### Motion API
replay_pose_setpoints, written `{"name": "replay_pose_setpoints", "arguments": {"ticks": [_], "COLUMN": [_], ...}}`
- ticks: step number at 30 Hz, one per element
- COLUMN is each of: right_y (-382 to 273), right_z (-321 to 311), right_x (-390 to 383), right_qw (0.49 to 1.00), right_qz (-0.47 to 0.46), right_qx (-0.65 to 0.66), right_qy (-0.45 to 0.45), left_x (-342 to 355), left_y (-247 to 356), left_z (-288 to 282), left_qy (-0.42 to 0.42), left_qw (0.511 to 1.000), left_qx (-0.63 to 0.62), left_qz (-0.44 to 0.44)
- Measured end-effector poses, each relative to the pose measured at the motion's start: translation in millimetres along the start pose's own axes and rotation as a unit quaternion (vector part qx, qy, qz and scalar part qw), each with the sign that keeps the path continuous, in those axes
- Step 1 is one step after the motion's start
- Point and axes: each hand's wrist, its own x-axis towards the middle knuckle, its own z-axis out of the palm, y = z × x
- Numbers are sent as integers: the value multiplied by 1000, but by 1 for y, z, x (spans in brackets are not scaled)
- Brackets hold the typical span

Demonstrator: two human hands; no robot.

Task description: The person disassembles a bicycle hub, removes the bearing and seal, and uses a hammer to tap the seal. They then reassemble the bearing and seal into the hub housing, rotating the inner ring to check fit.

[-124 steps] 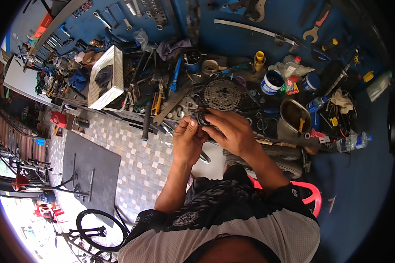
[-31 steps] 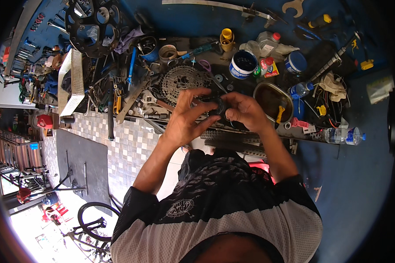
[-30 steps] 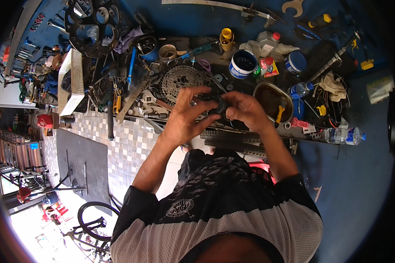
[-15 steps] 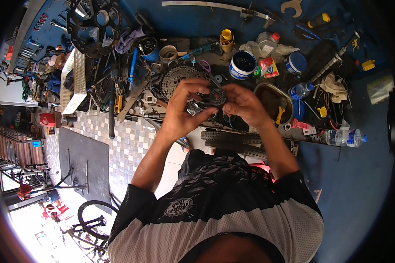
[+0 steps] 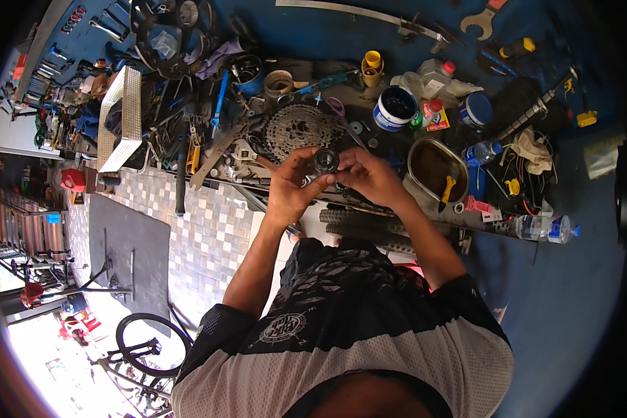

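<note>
Just in front of the bench edge, I hold a dark, ring-shaped metal part point(image 5: 325, 159) between both hands. Its round open end, with rings inside one another, faces up. My left hand point(image 5: 294, 189) is closed round its left side, thumb below and fingers bent. From the right, my right hand point(image 5: 376, 180) pinches at the part with curled fingers; its fingertips are partly hidden. Right behind my hands a large bicycle cassette point(image 5: 303, 129) lies on the cluttered workbench. Near the cassette are purple-handled scissors point(image 5: 336, 106).
Right of my hands stands a metal pan point(image 5: 432, 164) of dark liquid with a yellow brush point(image 5: 448, 189). Behind it are a grease tub point(image 5: 395, 110) and bottles. Hand tools and a perforated metal tray point(image 5: 129, 118) crowd the left. Bicycle tyres point(image 5: 366, 221) lie below the bench edge.
Both hands have moved slightly left and toward me with the round part, uncovering more of the cassette. The view has shifted a little.
</note>
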Motion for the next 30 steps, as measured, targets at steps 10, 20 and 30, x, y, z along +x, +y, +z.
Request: {"name": "replay_pose_setpoints", "arguments": {"ticks": [10,20,30], "right_y": [42,62,64], "right_z": [24,43,49], "right_x": [-19,-14,-6], "right_qw": [899,863,858], "right_qz": [35,32,38], "right_qx": [-436,-502,-509], "right_qy": [1,40,55], "left_x": [-7,-11,-13], "left_y": [2,15,40], "left_z": [-13,-19,-21], "left_qy": [62,92,99], "left_qw": [986,961,931], "left_qx": [157,256,342], "left_qz": [14,52,77]}}
